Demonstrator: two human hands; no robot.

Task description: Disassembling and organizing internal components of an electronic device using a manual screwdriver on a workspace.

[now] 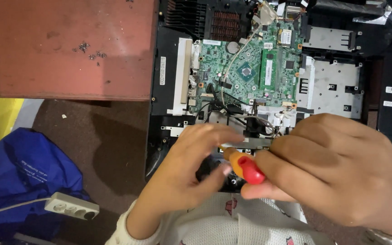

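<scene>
A screwdriver [246, 167] with an orange and red handle is being gripped by the right hand [336, 170], whose fingers are being curled around the handle's end while the knuckles are being turned upward. The left hand [196, 165] is being held just beside it, palm turned inward, its fingertips being closed lightly on the handle's orange front part. Both hands are being held over the lower edge of an opened computer [268, 86], where a green circuit board [250, 68] is being exposed. Loose screws [89, 51] are lying on the reddish table [64, 50].
</scene>
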